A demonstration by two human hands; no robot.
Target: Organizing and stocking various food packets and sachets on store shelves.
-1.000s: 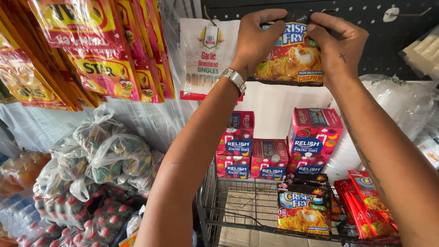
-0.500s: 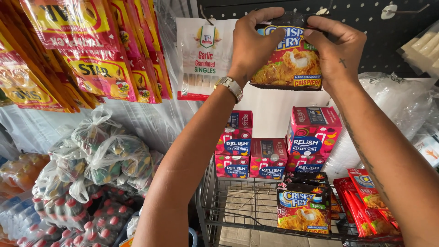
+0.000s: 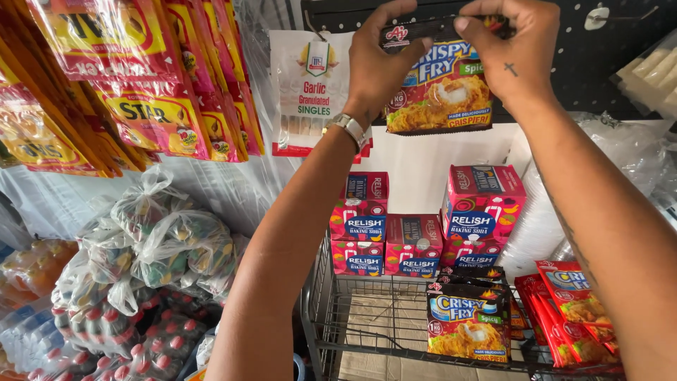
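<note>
Both hands, left hand (image 3: 377, 67) and right hand (image 3: 511, 46), pinch the top edge of a dark breading-mix packet (image 3: 443, 88) against the black pegboard (image 3: 599, 49), directly above the pink boxes (image 3: 416, 229) stacked on the wire shelf (image 3: 395, 346)

Both hands were raised at the pegboard (image 3: 585, 49), the left hand (image 3: 377, 67) and right hand (image 3: 515, 53) gripping the top edge of a packet (image 3: 441, 88) between them. A sachet card (image 3: 314, 92) hung just left of the packet, and hanging packs (image 3: 134, 85) lay further left. Below, boxes (image 3: 416, 233) stood stacked at the back of a wire rack (image 3: 321, 310), with more packets (image 3: 469, 328) in front. Bagged bottles (image 3: 148, 247) sat left of the rack.
</note>
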